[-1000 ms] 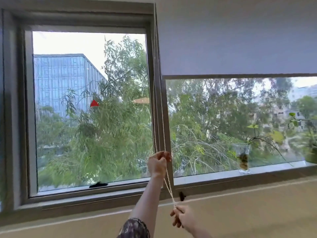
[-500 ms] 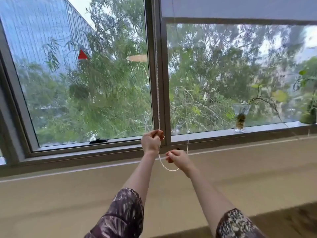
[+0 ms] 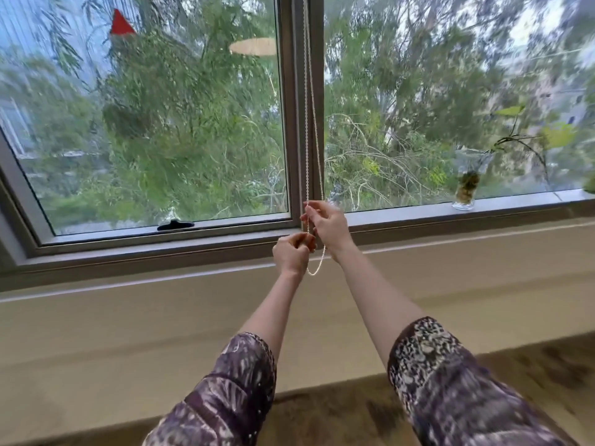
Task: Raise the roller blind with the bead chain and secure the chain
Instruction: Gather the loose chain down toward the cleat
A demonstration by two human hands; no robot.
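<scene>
The bead chain point(image 3: 311, 130) hangs down the central window frame point(image 3: 297, 123), its loop sagging between the left hand point(image 3: 293, 252), fisted on one strand, and the right hand point(image 3: 328, 225), pinching it higher; it looks light, limp and slippery, so best gripped between beads.

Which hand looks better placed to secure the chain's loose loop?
Probably the left hand: it sits lower, beside the loop bottom of the bead chain. The right hand pinches the strands higher up.
</scene>
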